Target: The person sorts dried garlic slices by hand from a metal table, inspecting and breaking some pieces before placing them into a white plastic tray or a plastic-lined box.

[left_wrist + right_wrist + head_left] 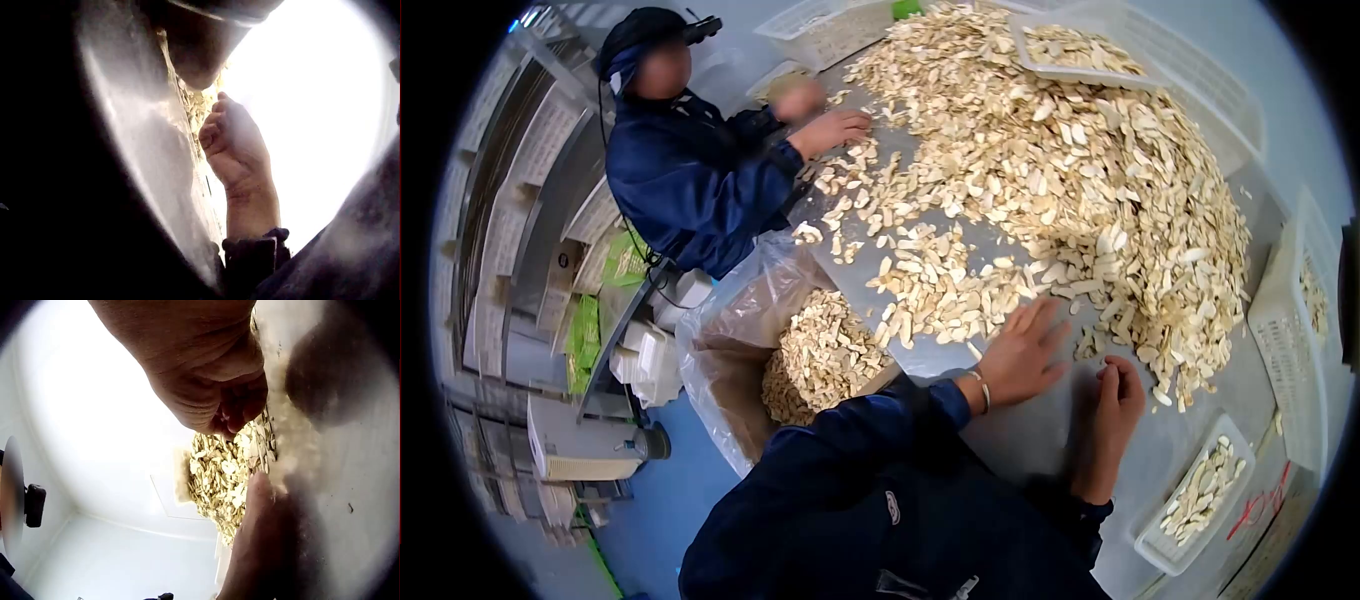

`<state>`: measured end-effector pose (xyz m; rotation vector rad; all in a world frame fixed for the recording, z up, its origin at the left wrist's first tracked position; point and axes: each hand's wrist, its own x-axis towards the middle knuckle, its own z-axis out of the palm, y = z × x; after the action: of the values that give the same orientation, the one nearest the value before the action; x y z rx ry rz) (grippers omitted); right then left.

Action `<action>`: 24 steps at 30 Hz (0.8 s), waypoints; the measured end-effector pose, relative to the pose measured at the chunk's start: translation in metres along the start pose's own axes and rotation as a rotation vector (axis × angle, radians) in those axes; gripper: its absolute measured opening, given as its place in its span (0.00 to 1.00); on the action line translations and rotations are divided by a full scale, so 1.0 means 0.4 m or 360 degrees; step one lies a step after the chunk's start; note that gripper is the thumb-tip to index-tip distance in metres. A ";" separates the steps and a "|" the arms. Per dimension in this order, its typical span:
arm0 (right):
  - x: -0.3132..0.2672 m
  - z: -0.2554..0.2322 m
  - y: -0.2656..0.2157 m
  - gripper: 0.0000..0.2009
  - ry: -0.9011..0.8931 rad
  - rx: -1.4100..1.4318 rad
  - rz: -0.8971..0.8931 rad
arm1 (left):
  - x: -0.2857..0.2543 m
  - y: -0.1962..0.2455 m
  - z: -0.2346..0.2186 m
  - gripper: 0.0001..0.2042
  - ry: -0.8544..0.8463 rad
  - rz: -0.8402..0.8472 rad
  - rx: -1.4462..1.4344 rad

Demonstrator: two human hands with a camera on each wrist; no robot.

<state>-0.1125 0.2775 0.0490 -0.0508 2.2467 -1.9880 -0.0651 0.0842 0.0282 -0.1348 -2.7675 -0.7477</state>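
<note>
Pale, dried-looking slices (1040, 170) form a large pile on the metal table (1040, 440). At its near edge my left hand (1022, 352), with a bracelet at the wrist, lies low over the table, fingers extended toward loose slices. To its right, my right hand (1118, 405) has its fingers curled in beside a few slices at the pile's edge. The right wrist view shows the right hand (212, 381) with fingertips bent toward the palm and no slice visible in them. Below it, the left hand (253, 531) points toward the pile.
A lined carton (740, 370) of slices stands by the table's left edge. A small white tray (1150, 548) holds slices at lower right; a white crate (1285, 340) stands behind it. Another person (700, 180) works at the far left side, hands near the pile.
</note>
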 end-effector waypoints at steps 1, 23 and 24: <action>-0.003 0.001 -0.008 0.08 0.0016 -0.0020 0.0016 | 0.006 -0.017 -0.006 0.29 0.0043 -0.0086 0.0000; 0.030 -0.034 0.054 0.08 0.0243 0.0129 -0.0103 | -0.276 -0.346 -0.277 0.23 0.0733 -0.0980 0.0772; 0.038 -0.041 0.065 0.08 0.0263 0.0136 -0.0116 | -0.241 -0.328 -0.300 0.22 0.0665 -0.0913 0.0708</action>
<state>-0.1278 0.2951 0.0241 0.0426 2.2837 -2.1995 0.0348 -0.0916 0.0372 0.8287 -2.4816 -0.2082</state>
